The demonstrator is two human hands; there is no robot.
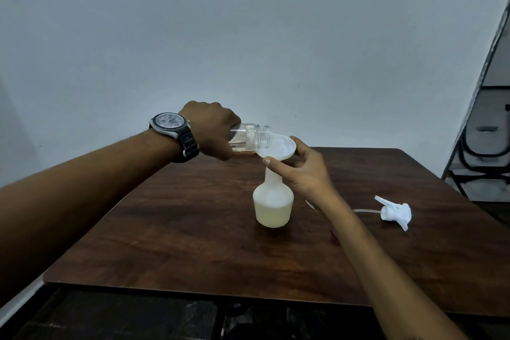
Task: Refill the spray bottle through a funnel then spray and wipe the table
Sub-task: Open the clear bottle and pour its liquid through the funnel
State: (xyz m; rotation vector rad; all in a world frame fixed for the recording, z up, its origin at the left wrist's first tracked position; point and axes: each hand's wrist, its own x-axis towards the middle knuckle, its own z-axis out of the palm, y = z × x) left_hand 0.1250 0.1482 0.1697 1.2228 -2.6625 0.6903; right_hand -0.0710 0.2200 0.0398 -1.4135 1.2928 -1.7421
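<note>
White funnel (pixel 281 148) between right-hand fingers (pixel 301 147)

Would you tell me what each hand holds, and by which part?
The left hand grips the clear jar by its base end; the right hand holds the funnel by its bowl.

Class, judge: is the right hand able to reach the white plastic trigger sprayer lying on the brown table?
Probably: nothing stands between the right hand and the white plastic trigger sprayer, but it holds the white funnel and must let go first.
</note>
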